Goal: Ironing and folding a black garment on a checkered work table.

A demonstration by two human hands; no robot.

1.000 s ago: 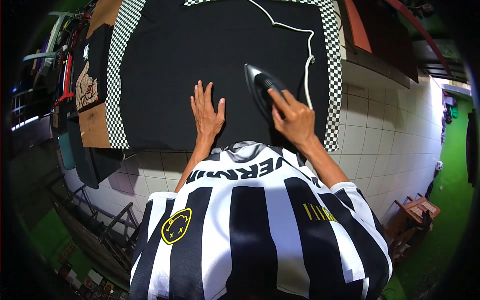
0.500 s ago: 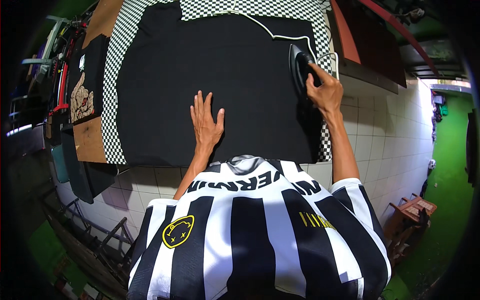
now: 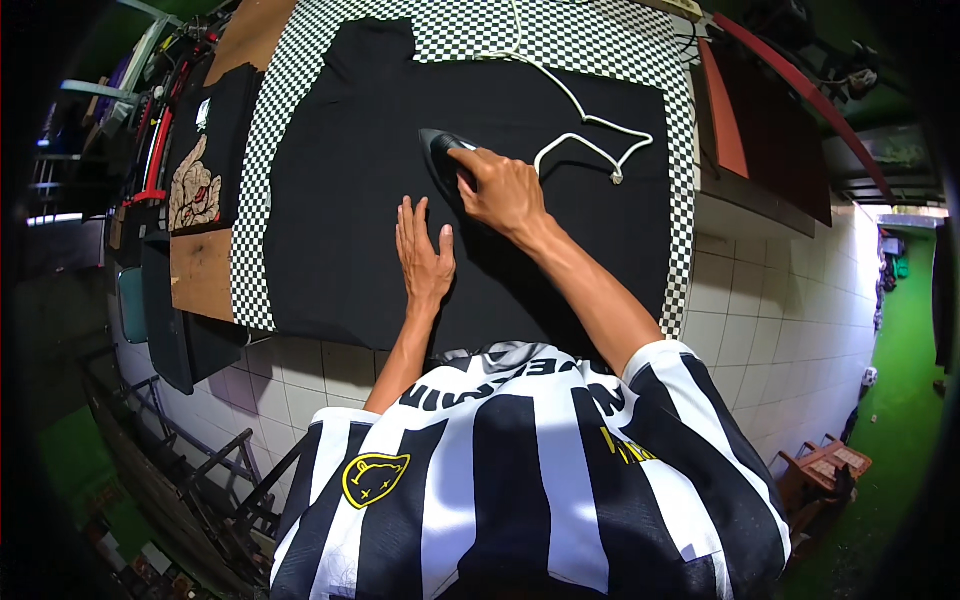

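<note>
Dark, pointed clothes iron (image 3: 437,155): handle and rear mostly hidden beneath the bare right hand (image 3: 508,195); soleplate out of sight.
Right-hand grip: palm and some curled fingertips concealed.
Bare left hand (image 3: 426,262): palm hidden, facing away.
Thin white cord (image 3: 584,117): cut off by the upper edge; its join to the iron hidden.
Black-and-white checkered cloth (image 3: 590,45): cropped above, its middle covered by the wide black fabric (image 3: 350,200).
Black-and-white striped shirt (image 3: 510,480): hem hidden or cropped below.
Left-rim clutter: too dark to tell.
</note>
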